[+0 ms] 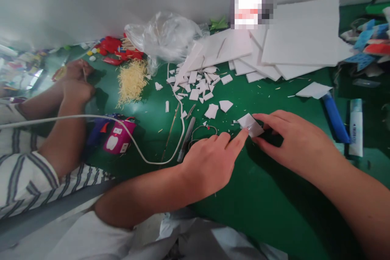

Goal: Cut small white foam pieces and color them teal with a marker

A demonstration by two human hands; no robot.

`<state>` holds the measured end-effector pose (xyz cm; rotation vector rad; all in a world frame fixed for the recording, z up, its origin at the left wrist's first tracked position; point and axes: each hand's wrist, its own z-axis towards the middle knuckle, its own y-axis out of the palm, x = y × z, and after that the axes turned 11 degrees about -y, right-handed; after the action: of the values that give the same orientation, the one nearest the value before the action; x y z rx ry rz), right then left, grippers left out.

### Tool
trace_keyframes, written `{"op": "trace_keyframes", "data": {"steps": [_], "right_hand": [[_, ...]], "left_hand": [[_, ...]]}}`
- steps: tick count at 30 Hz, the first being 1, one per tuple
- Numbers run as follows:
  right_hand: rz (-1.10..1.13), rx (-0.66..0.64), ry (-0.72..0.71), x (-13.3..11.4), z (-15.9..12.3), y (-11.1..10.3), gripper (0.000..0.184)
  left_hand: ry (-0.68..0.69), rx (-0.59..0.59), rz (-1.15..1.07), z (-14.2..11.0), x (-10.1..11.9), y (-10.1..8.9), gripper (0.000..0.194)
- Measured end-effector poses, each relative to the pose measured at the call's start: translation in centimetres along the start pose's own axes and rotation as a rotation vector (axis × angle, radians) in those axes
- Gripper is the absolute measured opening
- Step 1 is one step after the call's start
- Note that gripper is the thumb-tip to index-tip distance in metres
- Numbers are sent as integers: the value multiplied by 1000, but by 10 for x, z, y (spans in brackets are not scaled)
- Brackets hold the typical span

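A small white foam piece (250, 125) is between my two hands, just above or on the green table. My left hand (213, 162) has its fingers curled, with the index fingertip against the piece's near edge; its thumb is hidden. From the right, my right hand (283, 132) pinches the piece at its right corner between thumb and fingers. Two loose foam bits (211, 111) lie just beyond my left hand. A grey marker-like stick (186, 140) and a thin loop of cord (202, 126) are beside my left wrist.
White foam sheets (301, 36) are stacked at the back right, with foam scraps (201, 85) before them. A blue-handled cutter (335, 118) and white tube (356, 128) lie rightward. A white cable (152, 162) crosses a purple box (119, 136). Another person's hands (79, 79) work at left.
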<state>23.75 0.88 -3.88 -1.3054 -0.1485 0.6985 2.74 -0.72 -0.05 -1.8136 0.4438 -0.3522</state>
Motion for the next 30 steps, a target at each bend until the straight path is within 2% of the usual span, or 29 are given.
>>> {"op": "trace_keyframes", "data": {"steps": [7,14,23,30], "right_hand": [[93,-64,34,4,5,-3,38],[56,-91,64,2,9,-2,45],[25,-131,22,3,11,-2,47],[19,-129,30,3,12,0,45]], "left_hand": [[23,54,41,-1,-2,1,64],[56,31,121,3,-3,-2,66],[46,25,155,6,-1,-7,62],[43,69,159,5,-1,-6,55]]}}
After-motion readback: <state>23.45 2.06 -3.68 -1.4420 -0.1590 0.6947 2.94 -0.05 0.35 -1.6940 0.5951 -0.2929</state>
